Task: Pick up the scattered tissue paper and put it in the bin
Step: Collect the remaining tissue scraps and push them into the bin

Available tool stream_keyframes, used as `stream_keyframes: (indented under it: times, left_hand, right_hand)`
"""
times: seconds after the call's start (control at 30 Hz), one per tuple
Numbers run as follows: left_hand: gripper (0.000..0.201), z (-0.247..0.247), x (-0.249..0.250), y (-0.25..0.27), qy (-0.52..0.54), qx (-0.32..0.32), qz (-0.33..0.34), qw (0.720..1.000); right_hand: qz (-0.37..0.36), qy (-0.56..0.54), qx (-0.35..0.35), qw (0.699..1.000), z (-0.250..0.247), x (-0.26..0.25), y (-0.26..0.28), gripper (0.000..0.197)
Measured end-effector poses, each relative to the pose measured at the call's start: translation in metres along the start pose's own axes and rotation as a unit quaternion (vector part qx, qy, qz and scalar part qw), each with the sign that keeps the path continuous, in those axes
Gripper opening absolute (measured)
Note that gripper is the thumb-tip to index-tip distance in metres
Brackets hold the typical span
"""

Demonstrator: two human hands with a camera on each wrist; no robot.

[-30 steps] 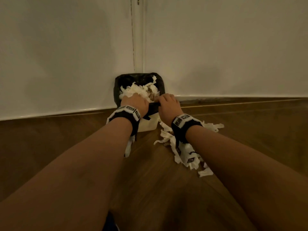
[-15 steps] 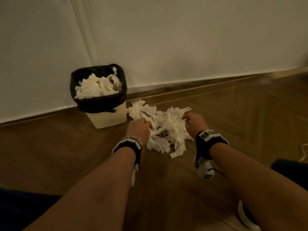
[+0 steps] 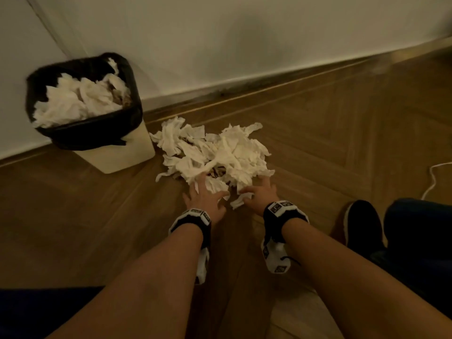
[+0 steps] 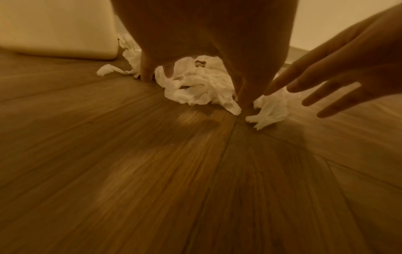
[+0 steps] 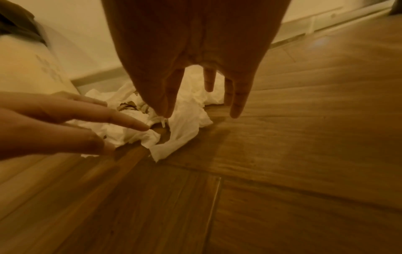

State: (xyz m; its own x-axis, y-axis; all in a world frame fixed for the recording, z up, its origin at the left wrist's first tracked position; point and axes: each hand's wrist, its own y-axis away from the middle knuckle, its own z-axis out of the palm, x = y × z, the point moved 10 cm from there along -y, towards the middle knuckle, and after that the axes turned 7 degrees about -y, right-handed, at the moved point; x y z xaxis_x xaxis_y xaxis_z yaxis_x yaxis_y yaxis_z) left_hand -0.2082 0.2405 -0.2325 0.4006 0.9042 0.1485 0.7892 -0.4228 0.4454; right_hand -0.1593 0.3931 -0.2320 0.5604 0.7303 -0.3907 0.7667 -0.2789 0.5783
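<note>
- A loose heap of crumpled white tissue paper (image 3: 215,152) is lying on the brown wooden plank floor (image 3: 330,133), just right of the bin and near the wall.
- The left hand (image 3: 204,198) is reaching into the heap's near edge with fingers (image 4: 146,68) spread and straight, fingertips touching tissue and floor, gripping nothing.
- The right hand (image 3: 260,193) is hovering at the heap's near right edge, fingers (image 5: 236,103) extended and apart, holding nothing.
- The cream square bin with a black plastic liner (image 3: 127,152) is standing far left against the white wall (image 3: 244,45), already piled with white tissue.
- A black shoe (image 3: 364,223) is resting on the floor at the near right.
- A thin white cable (image 3: 434,177) is lying at the right edge.
</note>
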Motion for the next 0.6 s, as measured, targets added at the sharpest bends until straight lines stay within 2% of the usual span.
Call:
stream_keyframes:
  times: [0.13,0.23,0.3,0.37,0.43,0.47,0.53,0.57,0.6]
  left_hand:
    - [0.039,0.008,-0.008,-0.007,0.033,-0.029,-0.019,0.999]
    - [0.043,0.000,-0.008,-0.011,0.071,-0.019,-0.013,0.997]
    - [0.038,-0.011,-0.006,-0.011,0.114,0.005,-0.005,0.993]
    - [0.031,-0.022,-0.017,-0.007,0.205,0.047,-0.049,0.976]
    - [0.026,-0.024,-0.034,-0.002,0.324,0.074,-0.118,0.936]
    - [0.026,-0.021,-0.042,-0.002,0.386,0.075,-0.153,0.906]
    - [0.033,-0.012,-0.051,0.001,0.511,0.056,-0.218,0.830]
    - [0.036,-0.009,-0.052,0.003,0.582,0.043,-0.243,0.775]
    - [0.037,-0.004,-0.053,0.003,0.617,0.023,-0.259,0.743]
  right_hand:
    - [0.003,-0.008,-0.019,1.000,0.009,0.000,-0.008,0.040]
    - [-0.031,-0.038,0.049,0.998,-0.005,-0.009,-0.006,0.035]
    - [-0.018,-0.135,0.116,0.984,-0.020,-0.003,0.000,0.028]
    - [0.023,-0.259,0.165,0.951,-0.028,0.013,0.004,0.018]
    - [0.065,-0.382,0.166,0.907,-0.023,0.026,0.009,0.013]
    - [0.088,-0.455,0.151,0.873,-0.015,0.031,0.009,0.017]
    - [0.134,-0.616,0.099,0.770,0.003,0.035,0.012,0.035]
    - [0.153,-0.654,0.078,0.737,0.010,0.034,0.014,0.042]
    - [0.170,-0.661,0.067,0.728,0.013,0.035,0.018,0.044]
